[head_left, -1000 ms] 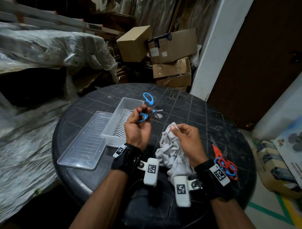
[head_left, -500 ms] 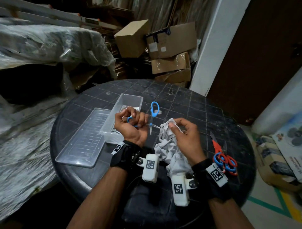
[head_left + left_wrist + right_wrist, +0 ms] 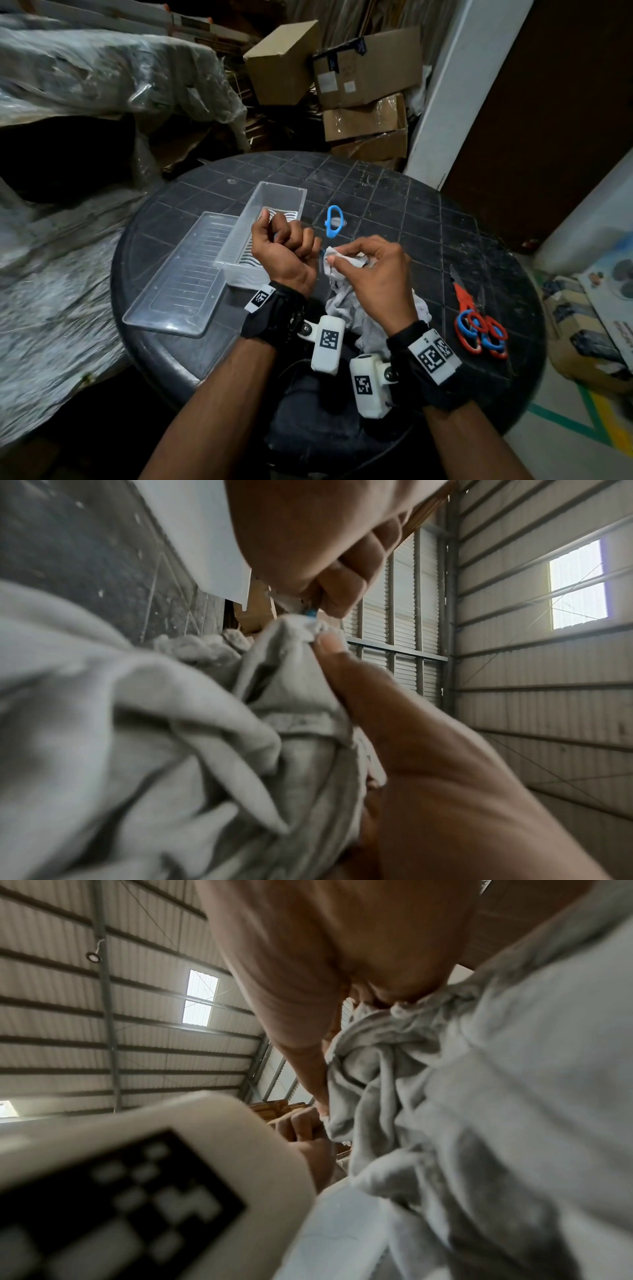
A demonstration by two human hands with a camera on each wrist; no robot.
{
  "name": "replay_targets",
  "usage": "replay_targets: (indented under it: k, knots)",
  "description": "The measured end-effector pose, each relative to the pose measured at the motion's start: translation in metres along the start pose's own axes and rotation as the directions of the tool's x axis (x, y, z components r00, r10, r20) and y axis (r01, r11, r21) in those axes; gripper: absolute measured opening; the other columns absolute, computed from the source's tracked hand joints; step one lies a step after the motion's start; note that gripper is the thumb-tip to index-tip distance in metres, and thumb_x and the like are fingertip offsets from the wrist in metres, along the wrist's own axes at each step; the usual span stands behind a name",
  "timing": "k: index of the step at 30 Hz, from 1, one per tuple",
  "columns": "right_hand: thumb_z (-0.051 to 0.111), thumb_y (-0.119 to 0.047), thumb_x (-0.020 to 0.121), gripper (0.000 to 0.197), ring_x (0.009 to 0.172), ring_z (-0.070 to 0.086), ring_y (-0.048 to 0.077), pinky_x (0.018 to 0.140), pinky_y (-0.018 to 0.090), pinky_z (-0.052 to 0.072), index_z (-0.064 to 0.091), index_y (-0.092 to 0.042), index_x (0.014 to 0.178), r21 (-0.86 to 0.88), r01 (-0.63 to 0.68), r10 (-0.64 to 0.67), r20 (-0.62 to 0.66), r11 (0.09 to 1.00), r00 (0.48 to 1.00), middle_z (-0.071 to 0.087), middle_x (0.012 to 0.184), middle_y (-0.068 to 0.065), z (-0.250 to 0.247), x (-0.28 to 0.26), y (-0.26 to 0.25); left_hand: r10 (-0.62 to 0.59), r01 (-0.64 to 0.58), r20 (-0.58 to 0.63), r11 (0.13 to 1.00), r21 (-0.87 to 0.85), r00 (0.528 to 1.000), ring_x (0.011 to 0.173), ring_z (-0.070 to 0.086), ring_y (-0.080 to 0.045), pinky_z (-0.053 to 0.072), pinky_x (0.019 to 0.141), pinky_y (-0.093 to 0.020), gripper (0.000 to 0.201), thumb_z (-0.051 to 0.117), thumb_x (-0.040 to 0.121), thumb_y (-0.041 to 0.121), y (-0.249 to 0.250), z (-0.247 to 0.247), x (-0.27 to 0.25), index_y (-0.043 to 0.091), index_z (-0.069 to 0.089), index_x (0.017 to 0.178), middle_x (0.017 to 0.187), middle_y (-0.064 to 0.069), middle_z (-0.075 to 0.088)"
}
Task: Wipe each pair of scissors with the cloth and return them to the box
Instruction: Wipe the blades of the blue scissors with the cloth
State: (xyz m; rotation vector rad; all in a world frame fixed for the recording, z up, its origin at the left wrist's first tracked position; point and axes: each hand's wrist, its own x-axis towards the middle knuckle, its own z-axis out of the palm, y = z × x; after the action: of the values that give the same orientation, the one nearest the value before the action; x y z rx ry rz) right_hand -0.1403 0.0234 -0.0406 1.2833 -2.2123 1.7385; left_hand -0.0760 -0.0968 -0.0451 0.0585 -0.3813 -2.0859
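Head view, left to right. Clear lid (image 3: 181,284) lies flat at centre left of the frame, on the round dark counter (image 3: 428,219). Clear box (image 3: 274,209) sits just right of the lid, touching it; only its ribbed bottom shows inside.

Left hand (image 3: 284,253) is at frame centre, over the near right corner of the box. Fingers clenched round the lower handle of the blue scissors (image 3: 333,221). One blue loop stands upright above and right of the knuckles; the blades are out of sight. Half a second ago the bare blade tips still showed between the two hands; now cloth covers them.

Right hand (image 3: 373,274) sits just right of the left, nearly touching it. Thumb and fingers pinch a fold of the grey cloth (image 3: 342,301) against the scissors. It has closed in toward the left hand since the earlier frame. The rest of the cloth trails down under the wrist to the counter.

Left wrist view: cloth (image 3: 171,723) fills the lower left; a small blue bit (image 3: 311,613) shows at upper centre where the two hands meet.

Right wrist view: bunched cloth (image 3: 479,1096) on the right, gripped at top centre.

Red and blue scissors (image 3: 479,325) lie in a heap at the right edge of the counter, well apart from the hands, same place as earlier.
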Motion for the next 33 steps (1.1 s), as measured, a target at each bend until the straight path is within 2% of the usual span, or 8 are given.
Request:
replay_targets:
  k: [2,7,17,22,26,29,31,33]
  knots:
    - [0.091,-0.019,0.076,0.012,0.078,0.068,0.003,0.074,0.018,0.052,0.084,-0.021,0.085,-0.052,0.011,-0.013,-0.029,0.999,0.999,0.072,0.083,-0.011,0.004,0.002,0.002,0.013,-0.013,-0.008,1.0,-0.006,1.0,0.041,0.004,-0.014,0.012,0.041,-0.018,0.051,0.035,0.101,0.038,-0.001,0.002,-0.002,0.022,0.016,0.056,0.046,0.004,0.009]
    - [0.089,-0.025,0.078,0.008,0.079,0.07,0.004,0.076,0.032,0.058,0.085,-0.025,0.084,-0.068,-0.051,0.046,-0.07,0.996,0.997,0.073,0.082,-0.011,0.014,0.006,0.005,0.033,-0.034,-0.03,0.999,-0.041,0.999,0.041,0.004,-0.014,0.01,0.04,-0.019,0.053,0.035,0.102,0.036,-0.002,0.002,-0.003,0.022,0.015,0.056,0.044,0.005,0.01]
    - [0.089,-0.022,0.076,0.006,0.065,0.071,0.001,0.062,0.024,0.057,0.083,-0.019,0.076,0.029,-0.159,0.162,-0.105,0.987,0.981,0.076,0.069,-0.014,0.024,0.005,0.002,0.038,-0.04,-0.03,0.997,-0.068,0.999,0.042,0.002,-0.014,0.008,0.042,-0.021,0.053,0.036,0.103,0.032,-0.001,-0.004,0.0,0.023,0.015,0.055,0.042,0.006,0.012]
    - [0.089,-0.021,0.076,0.009,0.063,0.071,0.003,0.062,0.025,0.059,0.082,-0.018,0.072,0.051,-0.17,0.175,-0.131,0.984,0.976,0.075,0.069,-0.013,0.022,0.003,0.003,0.023,-0.025,-0.025,0.997,-0.074,0.999,0.042,0.002,-0.013,0.007,0.042,-0.021,0.052,0.035,0.103,0.031,-0.004,-0.003,-0.003,0.024,0.016,0.055,0.039,0.007,0.016]
    - [0.089,-0.021,0.076,0.01,0.066,0.071,0.002,0.065,0.024,0.058,0.081,-0.018,0.071,0.059,-0.174,0.181,-0.144,0.983,0.973,0.075,0.07,-0.013,0.022,0.001,0.002,0.023,-0.024,-0.025,0.997,-0.07,0.999,0.042,0.002,-0.013,0.008,0.042,-0.021,0.052,0.035,0.103,0.031,-0.005,-0.004,-0.003,0.024,0.016,0.055,0.043,0.006,0.011]
    - [0.09,-0.021,0.074,0.011,0.079,0.071,0.003,0.076,0.026,0.058,0.08,-0.023,0.079,0.04,-0.134,0.138,-0.148,0.99,0.979,0.075,0.083,-0.011,0.02,0.0,0.002,0.033,-0.036,-0.04,0.997,-0.073,0.999,0.042,0.002,-0.013,0.007,0.043,-0.021,0.052,0.035,0.103,0.031,-0.003,-0.002,-0.003,0.024,0.015,0.055,0.045,0.006,0.009]
    - [0.092,-0.019,0.072,0.021,0.088,0.068,0.002,0.08,0.02,0.056,0.078,-0.024,0.087,0.015,-0.058,0.06,-0.162,0.998,0.985,0.071,0.094,-0.012,0.018,-0.001,0.002,0.041,-0.044,-0.046,0.996,-0.077,0.998,0.042,0.002,-0.013,0.007,0.043,-0.021,0.052,0.036,0.103,0.031,0.0,-0.002,0.0,0.024,0.015,0.056,0.045,0.006,0.009]
    - [0.091,-0.016,0.074,0.019,0.089,0.067,0.001,0.079,0.014,0.052,0.079,-0.023,0.086,-0.035,0.028,-0.033,-0.153,0.999,0.988,0.07,0.094,-0.012,0.017,0.0,0.0,0.045,-0.048,-0.049,0.996,-0.073,0.998,0.042,0.002,-0.013,0.008,0.042,-0.021,0.052,0.037,0.102,0.032,0.001,-0.003,0.001,0.024,0.015,0.056,0.047,0.005,0.008]
